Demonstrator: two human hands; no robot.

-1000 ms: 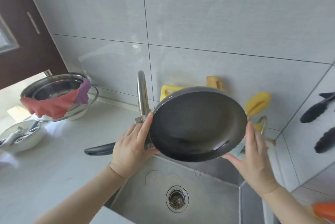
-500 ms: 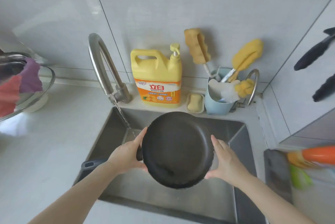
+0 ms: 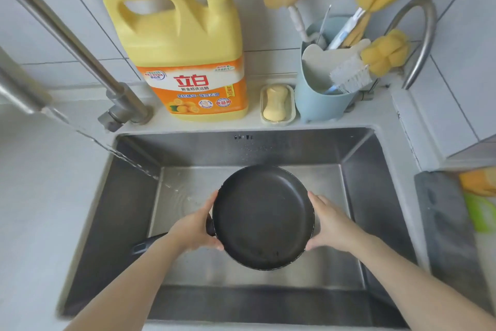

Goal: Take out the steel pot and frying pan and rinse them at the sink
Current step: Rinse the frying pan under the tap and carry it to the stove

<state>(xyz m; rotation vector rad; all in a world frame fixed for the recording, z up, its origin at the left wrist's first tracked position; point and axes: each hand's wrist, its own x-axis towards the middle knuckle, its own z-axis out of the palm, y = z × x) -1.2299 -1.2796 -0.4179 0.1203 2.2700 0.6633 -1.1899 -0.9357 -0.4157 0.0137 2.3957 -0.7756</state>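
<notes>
black frying pan [image 3: 263, 216] over steel sink [image 3: 375, 169], left hand [image 3: 194, 230] and right hand [image 3: 331, 226] gripping opposite rims; faucet [image 3: 67, 35] running.

Behind the basin, at twelve o'clock, a yellow dish-detergent jug [image 3: 185, 57] stood just beside a soap dish [image 3: 277, 104] holding a yellow bar. At one o'clock a blue utensil holder [image 3: 319, 100] held brushes and sponge wands. A dark mat [image 3: 451, 236] lay at three o'clock.

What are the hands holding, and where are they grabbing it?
Both hands, left hand and right hand, hold the black frying pan by opposite sides of its rim.
</notes>
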